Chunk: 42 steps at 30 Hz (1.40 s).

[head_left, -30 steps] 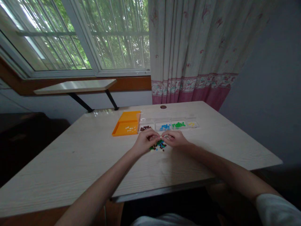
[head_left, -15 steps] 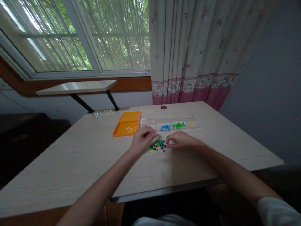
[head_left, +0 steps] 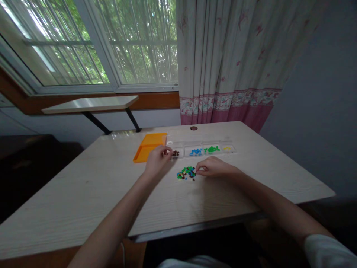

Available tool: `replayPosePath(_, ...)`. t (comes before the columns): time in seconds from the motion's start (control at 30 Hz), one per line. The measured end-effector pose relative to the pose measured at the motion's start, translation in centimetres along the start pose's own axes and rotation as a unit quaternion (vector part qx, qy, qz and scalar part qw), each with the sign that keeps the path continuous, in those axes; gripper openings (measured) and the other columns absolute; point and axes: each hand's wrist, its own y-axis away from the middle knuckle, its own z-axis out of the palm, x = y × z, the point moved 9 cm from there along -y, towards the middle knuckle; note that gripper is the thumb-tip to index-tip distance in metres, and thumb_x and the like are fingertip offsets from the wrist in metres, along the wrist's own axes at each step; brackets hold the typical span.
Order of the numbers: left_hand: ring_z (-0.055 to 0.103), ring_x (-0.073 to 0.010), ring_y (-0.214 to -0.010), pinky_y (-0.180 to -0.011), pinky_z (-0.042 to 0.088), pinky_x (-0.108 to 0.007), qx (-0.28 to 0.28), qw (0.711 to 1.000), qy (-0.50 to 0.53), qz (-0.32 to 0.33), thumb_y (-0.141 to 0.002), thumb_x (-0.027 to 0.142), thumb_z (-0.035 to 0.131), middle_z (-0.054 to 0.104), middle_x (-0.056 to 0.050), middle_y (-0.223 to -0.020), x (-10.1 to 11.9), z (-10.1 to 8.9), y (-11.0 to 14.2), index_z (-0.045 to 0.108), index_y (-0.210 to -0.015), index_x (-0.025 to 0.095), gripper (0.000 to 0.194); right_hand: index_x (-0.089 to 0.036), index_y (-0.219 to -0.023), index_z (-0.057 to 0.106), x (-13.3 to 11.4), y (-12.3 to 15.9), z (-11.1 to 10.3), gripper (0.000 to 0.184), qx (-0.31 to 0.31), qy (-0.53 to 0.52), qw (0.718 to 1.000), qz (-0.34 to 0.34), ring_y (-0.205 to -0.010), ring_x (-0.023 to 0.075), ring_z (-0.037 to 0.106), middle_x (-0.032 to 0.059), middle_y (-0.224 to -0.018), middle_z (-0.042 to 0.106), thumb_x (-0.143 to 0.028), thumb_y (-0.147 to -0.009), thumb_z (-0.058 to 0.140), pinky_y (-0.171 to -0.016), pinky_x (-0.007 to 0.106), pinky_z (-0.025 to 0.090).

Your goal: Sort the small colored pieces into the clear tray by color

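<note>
A mixed pile of tiny green, blue, brown and pale pieces lies on the table. At its right edge my right hand rests with thumb and forefinger closed; what they pinch, if anything, is too small to name. My left hand hovers between the orange tray and a clear compartment box, its fingers pinched together. Whatever it holds is hidden. Separate compartments hold brown pieces, blue pieces, green pieces and yellow pieces. The left hand covers the tray's front right part.
The light wooden table runs to the wall, with a round cable hole near its back. A raised shelf on black legs stands at the back left. A curtain hangs behind the table.
My left hand has moved left from above the pile to the orange tray's edge, uncovering the brown pieces and hiding the tray's white ones. The right hand has barely moved.
</note>
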Motion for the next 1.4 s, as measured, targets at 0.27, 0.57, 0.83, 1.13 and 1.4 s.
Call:
replayPosePath(0.27, 0.052, -0.0197, -0.065, -0.053, 0.029, -0.026, -0.027, 0.963, -0.215, -0.163, -0.076, 0.036, 0.051, 0.060, -0.007, -0.073, -8.6, -2.5, -0.3, 0.065, -0.081, 0.019, 0.022, -0.022, -0.092, 0.067, 0.2, 0.1, -0.4, 0.023, -0.007, 0.005, 1.000, 0.011, -0.068, 0.0131, 0.060, 0.0022, -0.079, 0.069, -0.025, -0.080, 0.048, -0.062, 0.019, 0.037)
replayPosePath(0.57, 0.048, -0.0133, -0.055, -0.050, 0.030, -0.022, 0.041, 0.992, -0.116, 0.012, -0.075, 0.025, 0.055, 0.058, -0.004, -0.064, -5.4, -1.9, -0.5, 0.065, -0.076, 0.013, 0.015, -0.019, -0.089, 0.066, 1.0, 0.0, -0.6, 0.019, 0.044, -0.057, 0.997, 0.016, -0.061, 0.0097, 0.054, 0.0010, -0.071, 0.064, -0.024, -0.078, 0.050, -0.057, 0.018, 0.034)
replayPosePath(0.83, 0.051, -0.0105, -0.060, -0.056, 0.038, -0.020, -0.086, 0.986, 0.038, 0.141, -0.078, 0.027, 0.054, 0.059, -0.003, -0.068, 3.8, 3.4, 2.0, 0.066, -0.080, 0.017, 0.016, -0.016, -0.084, 0.063, 0.9, -0.1, -1.4, 0.021, 0.165, -0.132, 0.977, 0.024, -0.046, 0.0063, 0.036, -0.0065, -0.048, 0.041, -0.032, -0.078, 0.052, -0.049, 0.017, 0.028)
replayPosePath(1.13, 0.048, -0.0105, -0.060, -0.056, 0.035, -0.020, -0.116, 0.973, 0.058, 0.188, -0.078, 0.028, 0.055, 0.054, 0.000, -0.063, 6.3, 4.5, 3.3, 0.065, -0.084, 0.018, 0.015, -0.015, -0.082, 0.063, 0.6, 0.1, -1.7, 0.020, 0.237, -0.146, 0.960, 0.011, -0.042, 0.0058, 0.033, -0.0072, -0.045, 0.039, -0.032, -0.076, 0.053, -0.047, 0.016, 0.029)
replayPosePath(1.4, 0.048, -0.0108, -0.060, -0.056, 0.036, -0.021, -0.101, 0.973, 0.061, 0.196, -0.079, 0.025, 0.054, 0.053, -0.001, -0.063, 6.6, 4.4, 3.3, 0.063, -0.082, 0.017, 0.013, -0.016, -0.083, 0.061, 0.3, 0.0, -1.5, 0.020, 0.233, -0.121, 0.965, 0.004, -0.042, 0.0061, 0.034, -0.0067, -0.046, 0.041, -0.033, -0.078, 0.051, -0.046, 0.016, 0.028)
